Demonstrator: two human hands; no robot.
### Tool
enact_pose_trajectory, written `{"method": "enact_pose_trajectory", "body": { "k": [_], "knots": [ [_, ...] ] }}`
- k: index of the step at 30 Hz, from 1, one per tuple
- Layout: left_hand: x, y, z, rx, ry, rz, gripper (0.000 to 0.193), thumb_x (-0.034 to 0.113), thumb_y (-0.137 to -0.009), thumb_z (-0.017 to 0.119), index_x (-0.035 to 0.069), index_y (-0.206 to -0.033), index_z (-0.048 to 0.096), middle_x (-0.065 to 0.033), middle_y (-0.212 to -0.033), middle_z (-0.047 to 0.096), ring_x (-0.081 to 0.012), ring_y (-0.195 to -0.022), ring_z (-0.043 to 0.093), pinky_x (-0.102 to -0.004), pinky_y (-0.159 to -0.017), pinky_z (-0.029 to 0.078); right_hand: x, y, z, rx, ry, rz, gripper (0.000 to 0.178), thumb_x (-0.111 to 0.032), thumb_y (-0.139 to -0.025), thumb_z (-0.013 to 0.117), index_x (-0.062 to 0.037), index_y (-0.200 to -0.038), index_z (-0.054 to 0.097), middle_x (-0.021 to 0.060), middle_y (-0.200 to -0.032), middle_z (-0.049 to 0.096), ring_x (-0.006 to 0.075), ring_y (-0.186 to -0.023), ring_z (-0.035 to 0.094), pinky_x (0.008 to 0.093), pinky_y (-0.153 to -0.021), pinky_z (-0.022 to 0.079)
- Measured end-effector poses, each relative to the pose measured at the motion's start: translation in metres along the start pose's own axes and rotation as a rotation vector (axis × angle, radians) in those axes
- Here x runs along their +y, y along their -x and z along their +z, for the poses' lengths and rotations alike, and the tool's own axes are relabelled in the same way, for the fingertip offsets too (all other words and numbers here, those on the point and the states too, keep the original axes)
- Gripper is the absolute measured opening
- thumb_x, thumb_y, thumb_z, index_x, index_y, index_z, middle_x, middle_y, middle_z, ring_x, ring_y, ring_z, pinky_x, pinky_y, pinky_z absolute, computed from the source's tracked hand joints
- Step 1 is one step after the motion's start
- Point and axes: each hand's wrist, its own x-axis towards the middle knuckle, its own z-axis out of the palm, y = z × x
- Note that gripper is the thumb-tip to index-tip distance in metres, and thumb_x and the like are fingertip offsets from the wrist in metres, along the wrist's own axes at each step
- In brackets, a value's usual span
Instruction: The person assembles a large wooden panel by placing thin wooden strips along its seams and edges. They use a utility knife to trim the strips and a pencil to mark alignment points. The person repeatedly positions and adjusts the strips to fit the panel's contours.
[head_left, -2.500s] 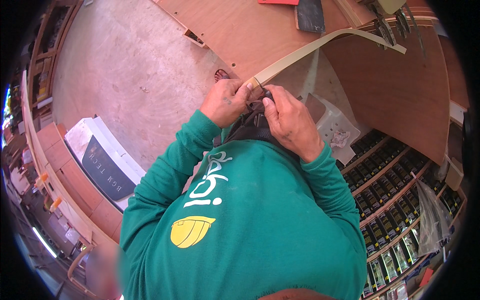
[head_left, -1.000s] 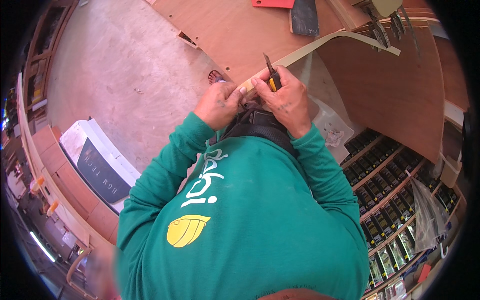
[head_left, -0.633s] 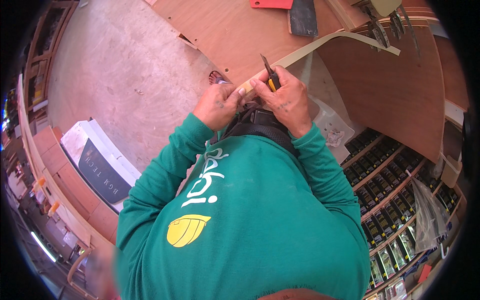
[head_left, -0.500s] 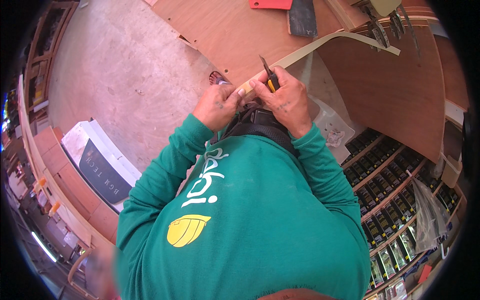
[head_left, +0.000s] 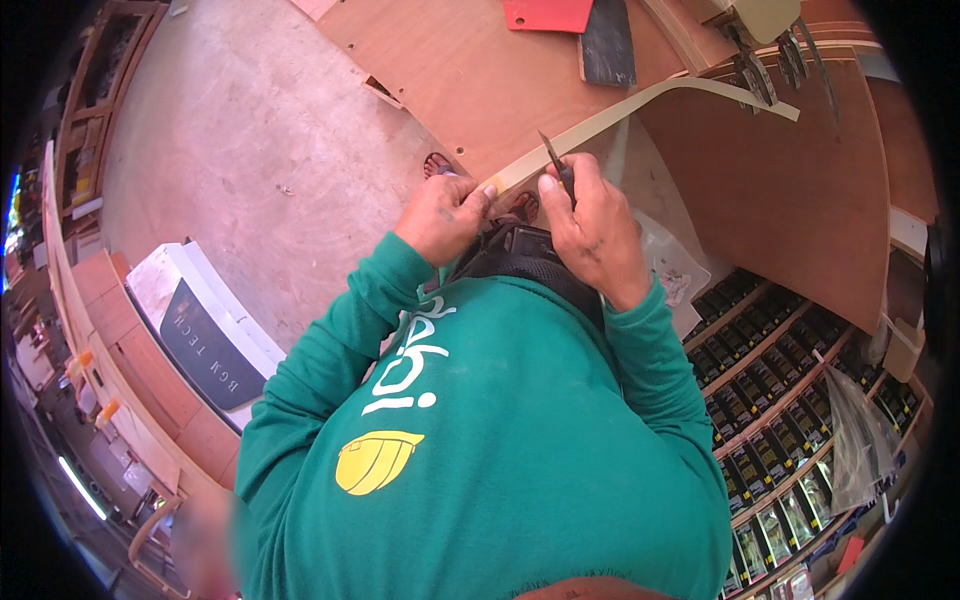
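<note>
A long, pale cream edging strip (head_left: 600, 122) runs along the edge of a reddish-brown plywood board (head_left: 480, 80), then bows away from it at the upper right. My left hand (head_left: 440, 218) is closed at the near corner of the board, thumb and fingers pinching the strip's near end. Part of that end is hidden by the fingers. In my right hand (head_left: 598, 225) is a dark utility knife (head_left: 565, 178), held just right of the strip. Its blade is out, pointing up and left, apart from the left hand.
On the board lie a red flat piece (head_left: 545, 14) and a dark flat piece (head_left: 607, 45). Metal clamps (head_left: 755, 75) hang at the upper right beside another brown panel (head_left: 780, 190). Shelves of dark boxes (head_left: 770, 440) stand lower right, and a white-and-dark case (head_left: 205, 335) at left.
My right hand has drawn back to the right with the knife, away from my left hand and the strip's end. The left hand still pinches the strip.
</note>
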Motion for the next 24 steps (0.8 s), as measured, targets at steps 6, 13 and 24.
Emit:
{"method": "enact_pose_trajectory", "body": {
  "k": [6, 13, 24],
  "knots": [
    [-0.002, 0.0, 0.0, 0.027, -0.072, 0.034, 0.038, 0.027, -0.111, 0.061, -0.007, -0.11, 0.079, -0.0228, -0.08, 0.072, -0.0292, -0.071, 0.068, -0.0456, -0.072, 0.055, 0.005, 0.017, 0.005, -0.136, 0.258, -0.103, 0.028, -0.028, -0.114, 0.056, 0.0003, -0.113, 0.056, 0.0305, -0.103, 0.07, 0.054, -0.091, 0.071, 0.0619, -0.077, 0.059],
    [-0.004, -0.001, 0.002, 0.072, -0.164, 0.067, 0.042, 0.028, -0.11, 0.06, -0.008, -0.096, 0.075, -0.0299, -0.08, 0.068, -0.0421, -0.073, 0.068, -0.0515, -0.072, 0.053, 0.006, 0.023, 0.022, -0.143, 0.2, -0.093, 0.025, -0.025, -0.114, 0.058, -0.0003, -0.113, 0.055, 0.0298, -0.101, 0.069, 0.0558, -0.089, 0.067, 0.0607, -0.075, 0.054],
    [0.005, 0.003, 0.002, 0.062, -0.117, 0.001, 0.04, 0.028, -0.111, 0.06, -0.007, -0.097, 0.076, -0.0255, -0.075, 0.068, -0.0364, -0.071, 0.069, -0.049, -0.071, 0.055, 0.009, 0.026, 0.03, -0.161, 0.197, -0.069, 0.028, -0.028, -0.115, 0.053, -0.0001, -0.112, 0.052, 0.0323, -0.104, 0.07, 0.0563, -0.091, 0.071, 0.0642, -0.077, 0.059]
  ]
}}
